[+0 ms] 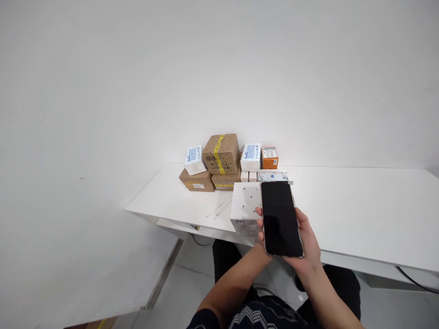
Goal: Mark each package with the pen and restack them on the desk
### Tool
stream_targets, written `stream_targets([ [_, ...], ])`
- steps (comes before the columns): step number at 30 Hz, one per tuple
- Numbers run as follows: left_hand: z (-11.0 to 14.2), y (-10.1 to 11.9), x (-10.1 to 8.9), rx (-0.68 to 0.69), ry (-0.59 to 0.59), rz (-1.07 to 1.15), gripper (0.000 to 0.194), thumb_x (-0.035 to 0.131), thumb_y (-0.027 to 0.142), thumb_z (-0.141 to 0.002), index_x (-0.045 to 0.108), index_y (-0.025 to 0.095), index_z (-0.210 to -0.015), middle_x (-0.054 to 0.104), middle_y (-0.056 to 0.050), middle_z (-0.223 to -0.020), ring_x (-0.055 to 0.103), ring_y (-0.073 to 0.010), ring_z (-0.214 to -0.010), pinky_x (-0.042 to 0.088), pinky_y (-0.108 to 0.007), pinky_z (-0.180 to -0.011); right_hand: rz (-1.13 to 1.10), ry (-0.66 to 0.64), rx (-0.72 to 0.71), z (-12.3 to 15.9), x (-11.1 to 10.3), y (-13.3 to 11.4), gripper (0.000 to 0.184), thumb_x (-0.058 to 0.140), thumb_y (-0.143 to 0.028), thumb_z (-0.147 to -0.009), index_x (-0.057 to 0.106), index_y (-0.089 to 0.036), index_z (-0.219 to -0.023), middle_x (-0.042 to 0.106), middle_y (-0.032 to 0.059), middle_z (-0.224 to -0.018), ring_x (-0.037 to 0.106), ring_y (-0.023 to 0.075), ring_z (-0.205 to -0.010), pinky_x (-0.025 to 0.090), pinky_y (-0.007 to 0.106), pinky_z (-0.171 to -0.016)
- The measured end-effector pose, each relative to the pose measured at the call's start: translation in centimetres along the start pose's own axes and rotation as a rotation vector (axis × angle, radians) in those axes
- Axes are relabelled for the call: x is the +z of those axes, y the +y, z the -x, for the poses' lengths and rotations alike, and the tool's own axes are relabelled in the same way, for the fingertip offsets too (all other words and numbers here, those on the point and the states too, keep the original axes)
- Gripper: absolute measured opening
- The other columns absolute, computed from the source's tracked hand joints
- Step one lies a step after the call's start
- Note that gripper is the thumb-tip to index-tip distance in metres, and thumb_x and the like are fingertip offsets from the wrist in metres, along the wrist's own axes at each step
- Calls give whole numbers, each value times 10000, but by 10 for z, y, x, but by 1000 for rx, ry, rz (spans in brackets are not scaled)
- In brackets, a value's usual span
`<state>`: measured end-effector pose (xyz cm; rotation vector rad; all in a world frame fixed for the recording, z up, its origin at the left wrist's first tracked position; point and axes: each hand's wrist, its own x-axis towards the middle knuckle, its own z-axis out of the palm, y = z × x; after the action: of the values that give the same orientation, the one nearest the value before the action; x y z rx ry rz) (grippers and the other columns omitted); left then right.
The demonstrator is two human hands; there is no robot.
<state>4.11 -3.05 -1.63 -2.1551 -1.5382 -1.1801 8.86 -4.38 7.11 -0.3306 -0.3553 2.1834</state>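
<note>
My right hand [310,237] holds a smartphone [281,219] in a clear case, its dark screen facing up toward me. The thumb lies along the phone's right edge, and fingertips curl round its left edge. My left forearm [245,267] reaches in below the phone; that hand is mostly hidden behind it, so its grip cannot be seen. Just behind and left of the phone stands a white box with small dark prints [245,201], at the table's front edge. The phone covers its right side.
On the white table [360,205], several packages stand near the wall: a taped brown carton [228,153] atop another [226,181], a flatter brown box [197,180], white tissue packs [194,160], an orange box [270,158], and a floral box [274,175]. A black cable [416,279] hangs at right.
</note>
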Motion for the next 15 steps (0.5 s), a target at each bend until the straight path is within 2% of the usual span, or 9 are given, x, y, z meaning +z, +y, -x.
stream_targets([
  [2,-2,5,1,-151,-7,-41,419,551,16,-762,720,323,-991,711,-14,-1094,541,-265,-1203,517,-490,-891,-2,5,17,-3,-4,-1,563,319,-578,-904,543,-244,-1297,624,90,-1278,648,235,-1003,512,435,-859],
  [6,-10,28,16,-252,-94,5,513,545,-34,-732,709,348,-1034,688,29,-1156,488,-263,-1279,512,-494,-939,-52,24,29,-5,-4,-2,583,316,-575,-904,539,-204,-1295,622,105,-1278,646,220,-998,518,391,-837],
  [8,-15,42,26,-462,-82,-87,535,554,-81,-696,721,307,-1024,681,9,-1173,429,-275,-1330,514,-456,-952,-68,20,18,-5,-3,-1,564,320,-562,-908,557,-204,-1273,625,104,-1275,652,220,-978,523,388,-823],
  [10,-19,50,32,-590,-60,-145,554,554,-105,-677,726,292,-1022,682,4,-1172,390,-277,-1357,518,-430,-947,-71,12,0,-5,-2,-1,542,328,-551,-910,571,-209,-1253,635,101,-1258,658,225,-960,524,398,-820],
  [13,-21,53,32,-627,-45,-150,570,539,-117,-673,728,300,-1013,693,10,-1146,394,-279,-1353,510,-449,-945,-50,10,8,-4,-2,-1,551,328,-558,-904,566,-207,-1257,665,105,-1196,673,228,-894,534,408,-784],
  [15,-21,53,31,-536,-104,-120,556,552,-101,-673,733,316,-991,704,24,-1117,420,-283,-1334,491,-477,-963,-27,8,16,-4,-2,-2,564,322,-567,-901,562,-206,-1263,686,109,-1144,678,230,-850,539,408,-752],
])
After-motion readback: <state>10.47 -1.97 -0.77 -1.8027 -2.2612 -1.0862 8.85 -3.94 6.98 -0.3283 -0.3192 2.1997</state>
